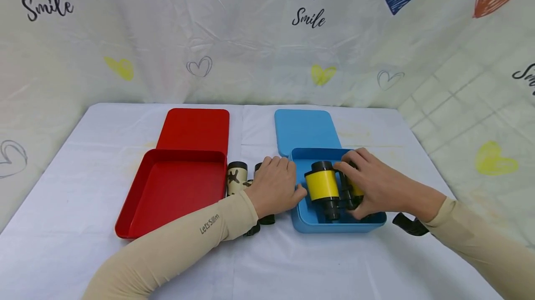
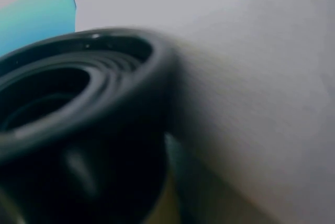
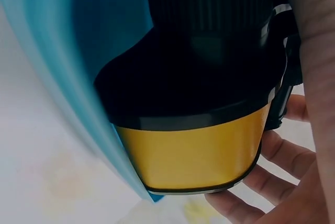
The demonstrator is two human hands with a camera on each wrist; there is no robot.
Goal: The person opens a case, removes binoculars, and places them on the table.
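Observation:
Black-and-yellow binoculars (image 1: 323, 185) stand tilted inside the blue box (image 1: 338, 228), and my right hand (image 1: 376, 181) grips their right barrel. In the right wrist view, fingers (image 3: 235, 208) curl along the yellow band (image 3: 193, 156) close to the box wall. My left hand (image 1: 276, 186) is palm down at the box's left rim, its thumb overlapping the rim and its fingertips hidden; whether it grips the rim I cannot tell. Under that hand and wrist lie camouflage binoculars (image 1: 237, 174), partly covered. A dark round barrel end (image 2: 94, 103) fills much of the left wrist view.
An open red box (image 1: 175, 188) stands left of the camouflage binoculars, its lid (image 1: 194, 128) folded back. The blue lid (image 1: 307, 130) lies back behind its box. A black curved piece (image 1: 409, 224) shows under my right wrist. White cloth (image 1: 267, 267) covers the table.

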